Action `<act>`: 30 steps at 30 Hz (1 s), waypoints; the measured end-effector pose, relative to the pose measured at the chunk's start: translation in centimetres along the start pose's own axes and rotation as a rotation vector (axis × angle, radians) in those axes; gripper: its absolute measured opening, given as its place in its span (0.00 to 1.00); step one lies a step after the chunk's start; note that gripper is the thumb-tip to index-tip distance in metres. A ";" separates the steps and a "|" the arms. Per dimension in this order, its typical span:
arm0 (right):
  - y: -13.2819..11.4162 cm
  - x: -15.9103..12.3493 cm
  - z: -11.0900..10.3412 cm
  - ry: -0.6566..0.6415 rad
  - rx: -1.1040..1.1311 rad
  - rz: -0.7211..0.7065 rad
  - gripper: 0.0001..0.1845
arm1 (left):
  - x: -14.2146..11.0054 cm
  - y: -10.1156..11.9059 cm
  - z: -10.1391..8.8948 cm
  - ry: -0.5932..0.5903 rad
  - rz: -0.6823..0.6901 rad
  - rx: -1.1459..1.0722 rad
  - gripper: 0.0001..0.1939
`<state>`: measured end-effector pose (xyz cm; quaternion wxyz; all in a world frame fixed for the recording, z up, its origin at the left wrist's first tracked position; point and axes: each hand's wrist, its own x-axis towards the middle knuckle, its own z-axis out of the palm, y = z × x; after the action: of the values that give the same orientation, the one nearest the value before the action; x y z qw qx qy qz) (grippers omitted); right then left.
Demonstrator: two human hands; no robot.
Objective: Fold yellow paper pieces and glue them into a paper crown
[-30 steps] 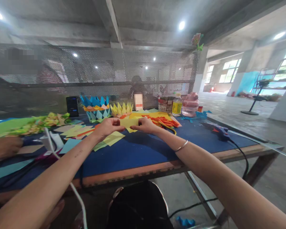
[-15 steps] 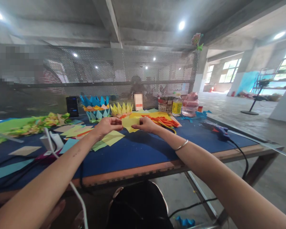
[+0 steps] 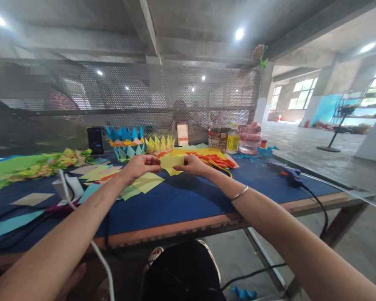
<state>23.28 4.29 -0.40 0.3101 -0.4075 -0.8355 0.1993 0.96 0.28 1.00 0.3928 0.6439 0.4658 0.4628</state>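
Observation:
A small piece of yellow paper [image 3: 171, 162] is held up between my two hands, above the blue tabletop [image 3: 175, 205]. My left hand [image 3: 143, 166] pinches its left edge, thumb below and fingers above. At the right edge my right hand [image 3: 192, 164] grips it with curled fingers. Below my left hand lie loose yellow and green paper squares [image 3: 148, 182]. Just beyond my hands stand a yellow paper crown [image 3: 160, 144] and a stack of blue and orange paper crowns [image 3: 125, 140]. Orange folded paper pieces [image 3: 216, 160] lie beside my right hand.
A glue gun [image 3: 290, 174] with a black cord rests at the right. Behind are a bottle with a yellow label [image 3: 232, 139], a pink jug [image 3: 250, 139], a woven basket [image 3: 218, 138] and a phone [image 3: 95, 141]. A white cable [image 3: 102, 259] hangs over the left front edge.
Both hands keep their hold on the yellow paper, almost in the same place. The view has shifted very slightly.

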 end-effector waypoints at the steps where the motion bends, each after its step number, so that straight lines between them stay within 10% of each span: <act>1: 0.2 0.1 -0.2 0.016 -0.002 0.004 0.20 | 0.0 0.0 -0.3 0.013 0.002 0.013 0.15; 14: -0.4 -0.2 0.0 0.015 -0.018 0.008 0.17 | 0.2 -0.5 1.2 -0.079 -0.169 -0.380 0.10; 26: -0.6 -0.3 0.7 0.025 -0.059 -0.128 0.05 | 0.6 -1.3 1.1 -0.202 -0.213 -0.246 0.13; 30: -1.9 -0.7 0.6 0.217 -0.113 -0.250 0.25 | 0.9 -1.8 1.1 -0.183 -0.211 -0.258 0.12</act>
<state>22.15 2.53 0.05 0.3971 -0.3362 -0.8514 0.0666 1.74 1.57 -0.73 0.5592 0.5751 0.4299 0.4144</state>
